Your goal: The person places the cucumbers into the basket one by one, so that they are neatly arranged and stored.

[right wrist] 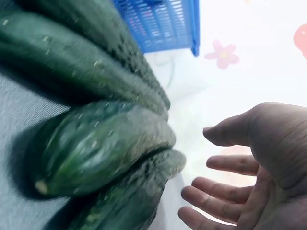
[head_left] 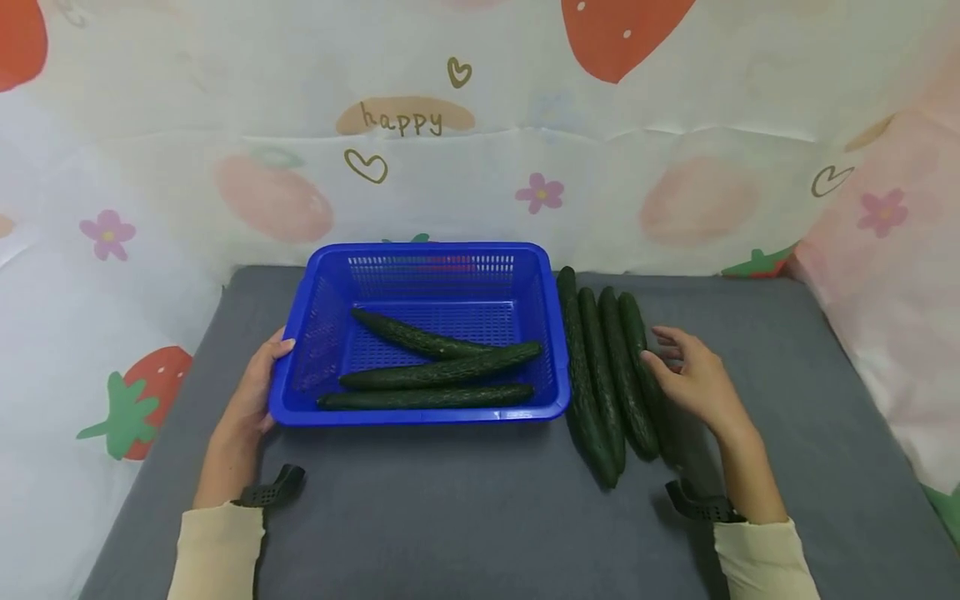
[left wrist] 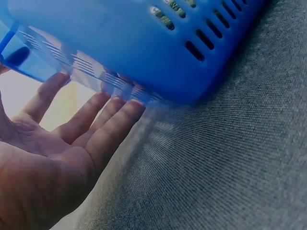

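A grey cloth (head_left: 465, 517) with a fine woven texture covers the table, its far edge meeting a pale backdrop (head_left: 495, 100) that also rises along the left and right sides, pinkish on the right. The backdrop is printed with red strawberries (head_left: 627, 33), pink flowers (head_left: 540, 192), faded peach-coloured fruits (head_left: 701, 204) and outlined hearts (head_left: 366, 167). Near its middle, "happy" (head_left: 402, 117) is written across a tan oval, above a horizontal crease (head_left: 420, 138).

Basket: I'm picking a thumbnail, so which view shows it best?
The head view: it shows nearly all of the basket, rim and inside included. The left wrist view shows only part of its slotted outside, close up; the right wrist view, just part of it beyond the cucumbers.
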`<state>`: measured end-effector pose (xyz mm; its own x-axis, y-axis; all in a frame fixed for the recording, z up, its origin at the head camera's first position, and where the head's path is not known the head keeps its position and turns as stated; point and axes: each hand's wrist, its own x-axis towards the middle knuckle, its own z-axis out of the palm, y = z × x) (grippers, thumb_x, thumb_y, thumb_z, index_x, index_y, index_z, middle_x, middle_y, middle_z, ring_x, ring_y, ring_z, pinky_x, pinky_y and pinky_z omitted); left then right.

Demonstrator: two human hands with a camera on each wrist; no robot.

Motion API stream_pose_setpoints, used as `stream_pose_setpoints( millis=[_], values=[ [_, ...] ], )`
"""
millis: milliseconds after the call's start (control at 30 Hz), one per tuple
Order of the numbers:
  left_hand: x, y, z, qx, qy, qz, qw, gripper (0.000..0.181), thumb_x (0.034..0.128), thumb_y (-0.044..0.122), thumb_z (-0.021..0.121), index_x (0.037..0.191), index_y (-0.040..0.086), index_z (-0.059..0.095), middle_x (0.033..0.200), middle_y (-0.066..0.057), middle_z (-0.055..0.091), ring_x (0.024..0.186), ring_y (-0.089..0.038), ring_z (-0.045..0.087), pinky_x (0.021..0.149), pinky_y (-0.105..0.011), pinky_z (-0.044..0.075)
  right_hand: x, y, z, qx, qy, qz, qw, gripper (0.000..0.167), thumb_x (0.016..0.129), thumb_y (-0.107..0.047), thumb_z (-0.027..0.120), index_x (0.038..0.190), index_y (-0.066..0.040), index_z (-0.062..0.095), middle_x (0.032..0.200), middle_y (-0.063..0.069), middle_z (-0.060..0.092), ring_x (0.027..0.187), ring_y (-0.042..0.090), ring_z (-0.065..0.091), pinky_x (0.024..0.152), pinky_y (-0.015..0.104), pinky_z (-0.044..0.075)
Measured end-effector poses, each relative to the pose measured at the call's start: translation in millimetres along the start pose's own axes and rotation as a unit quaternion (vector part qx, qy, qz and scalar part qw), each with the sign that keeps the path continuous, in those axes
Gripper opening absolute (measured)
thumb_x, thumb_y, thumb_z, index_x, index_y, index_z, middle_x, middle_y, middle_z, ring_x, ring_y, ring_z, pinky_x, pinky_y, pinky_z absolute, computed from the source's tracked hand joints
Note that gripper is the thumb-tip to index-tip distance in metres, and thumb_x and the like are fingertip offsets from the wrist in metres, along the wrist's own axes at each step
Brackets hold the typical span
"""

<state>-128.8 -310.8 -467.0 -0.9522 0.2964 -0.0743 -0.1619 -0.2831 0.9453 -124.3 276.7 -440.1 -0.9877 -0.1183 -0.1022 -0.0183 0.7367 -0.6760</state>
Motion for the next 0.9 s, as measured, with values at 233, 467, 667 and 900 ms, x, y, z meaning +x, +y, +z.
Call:
stream_pose_setpoints(
  millis=[233,467,667,900],
  values=[
    [-4.5,0.0,-0.5,-0.010,-0.005,0.005,0.9999,0.039,0.1147,0.023,0.032,0.152,0.018,0.042,0.129,0.001,0.073,0.109,-0.013,0.075,0.088,-0.030,0.064,1.2,7.0,1.7,-0.013,-0.020,0.006,0.9997,0.061,0.111,-0.035,0.055,0.157,0.003,0.041,0.151,0.035,0.053,0.133,0.055,0.057,0.103,0.067,0.050],
    [1.1,-1.5,-0.4,0.006,-0.008,0.007,0.9999,0.040,0.1145,0.024,0.032,0.153,0.016,0.039,0.130,0.001,0.071,0.110,-0.013,0.074,0.088,-0.031,0.063,2.6,7.8,3.5,-0.032,-0.022,0.001,0.9992,0.062,0.111,-0.034,0.055,0.158,0.004,0.040,0.145,0.035,0.058,0.128,0.053,0.062,0.099,0.066,0.052],
    [2.5,-2.2,0.3,0.003,-0.012,0.009,0.9999,0.039,0.1146,0.023,0.031,0.152,0.015,0.041,0.127,0.000,0.073,0.106,-0.013,0.075,0.086,-0.030,0.064,2.5,6.1,5.8,-0.046,-0.027,0.006,0.9986,0.062,0.110,-0.033,0.056,0.156,0.007,0.041,0.142,0.035,0.060,0.123,0.051,0.065,0.095,0.064,0.054],
    [1.2,-2.7,0.4,0.010,0.002,0.006,0.9999,0.040,0.1145,0.025,0.033,0.153,0.017,0.040,0.129,0.001,0.072,0.109,-0.013,0.074,0.088,-0.030,0.063,1.5,2.9,7.2,-0.051,-0.038,0.011,0.9979,0.063,0.110,-0.031,0.056,0.155,0.010,0.041,0.142,0.037,0.059,0.123,0.053,0.065,0.095,0.064,0.055]
  ],
)
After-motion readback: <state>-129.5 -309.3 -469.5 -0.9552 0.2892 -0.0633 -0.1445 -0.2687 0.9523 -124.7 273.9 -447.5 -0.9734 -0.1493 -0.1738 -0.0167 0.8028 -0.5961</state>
